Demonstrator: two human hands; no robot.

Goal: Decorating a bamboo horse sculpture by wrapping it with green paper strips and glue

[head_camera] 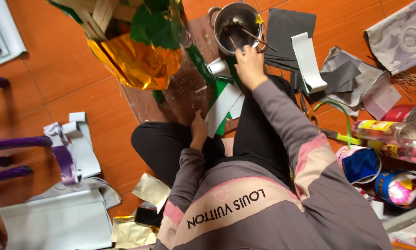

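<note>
I sit on the floor with my legs in black trousers. My left hand rests on my knee and pinches the lower end of a folded strip of white and green paper. My right hand reaches forward to a small metal pot and grips a thin stick that dips into it. Another thin stick lies across the pot's rim. Dark liquid or glue shows inside the pot.
A gold and green foil figure stands on a brown board. Grey and silver paper sheets lie to the right, with rolls and tubs nearby. Silver and purple strips and a phone lie on the left.
</note>
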